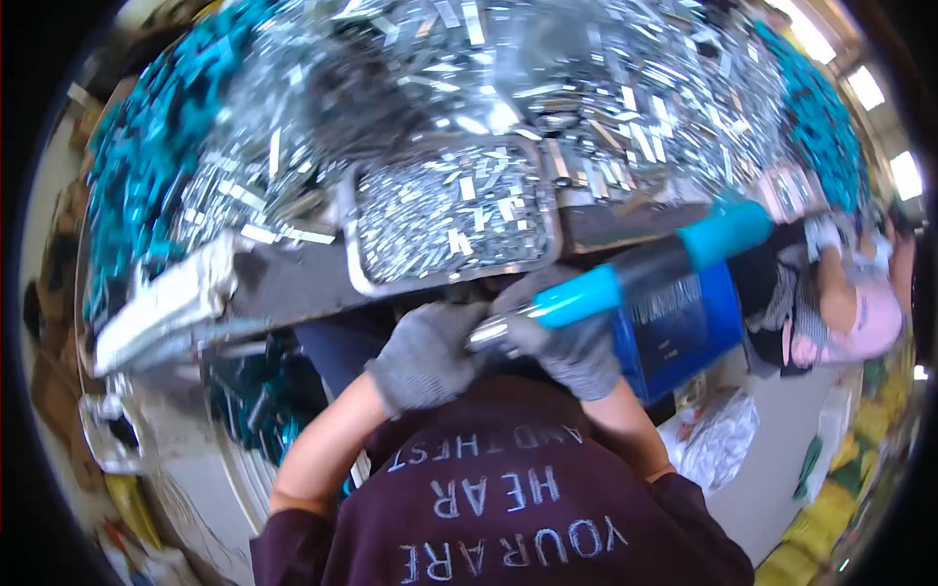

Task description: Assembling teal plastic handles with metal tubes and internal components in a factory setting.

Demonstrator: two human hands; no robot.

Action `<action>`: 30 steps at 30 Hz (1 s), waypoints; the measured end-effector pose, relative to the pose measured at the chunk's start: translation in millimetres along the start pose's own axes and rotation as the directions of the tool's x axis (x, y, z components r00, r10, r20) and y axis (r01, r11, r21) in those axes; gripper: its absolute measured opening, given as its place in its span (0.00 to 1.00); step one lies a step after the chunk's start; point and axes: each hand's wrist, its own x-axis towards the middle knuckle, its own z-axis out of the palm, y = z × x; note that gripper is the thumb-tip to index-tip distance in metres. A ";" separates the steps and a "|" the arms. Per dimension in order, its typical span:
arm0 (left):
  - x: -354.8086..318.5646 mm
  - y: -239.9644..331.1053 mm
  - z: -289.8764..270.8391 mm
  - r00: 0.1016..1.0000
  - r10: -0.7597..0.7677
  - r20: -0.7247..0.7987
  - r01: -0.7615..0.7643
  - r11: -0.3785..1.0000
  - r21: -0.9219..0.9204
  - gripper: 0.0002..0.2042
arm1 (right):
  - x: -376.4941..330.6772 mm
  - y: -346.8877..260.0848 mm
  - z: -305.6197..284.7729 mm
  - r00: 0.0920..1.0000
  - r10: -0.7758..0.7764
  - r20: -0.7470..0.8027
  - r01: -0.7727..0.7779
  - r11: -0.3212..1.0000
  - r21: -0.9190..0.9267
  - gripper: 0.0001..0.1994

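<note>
Both of my hands wear grey knit gloves and meet in front of my dark shirt, below the table's near edge. My right hand (pixel 572 352) is closed round the lower part of a long teal-and-black handle (pixel 657 277) with a shiny metal end, which slants up to the right. Against that metal end (pixel 489 335) my left hand (pixel 427 356) is closed, its fingertips partly hidden. Just beyond the hands lies a metal tray (pixel 354 239) full of small silvery metal pieces. Motion blurs the handle's far end.
Loose metal strips (pixel 625 127) cover the table behind the tray. Heaps of teal parts (pixel 147 186) lie at left and far right (pixel 826 122). A blue crate (pixel 708 317) stands right of my hands. Another person in pink (pixel 870 317) sits at the right.
</note>
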 end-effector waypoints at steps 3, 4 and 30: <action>-17.6 -41.6 19.7 1.000 0.011 0.012 -0.009 0.989 -0.146 0.10 | -24.9 14.2 53.2 0.994 -0.060 -0.094 0.058 0.998 -0.025 0.11; -19.8 -35.3 15.4 0.998 -0.017 0.055 0.029 0.973 -0.230 0.10 | -28.9 13.5 66.8 0.987 -0.065 -0.148 0.066 0.998 0.000 0.12; -6.2 -32.6 24.0 0.962 -0.188 0.198 0.256 0.875 -0.412 0.06 | -25.6 8.8 43.7 0.882 0.471 -0.019 -0.274 0.544 0.793 0.13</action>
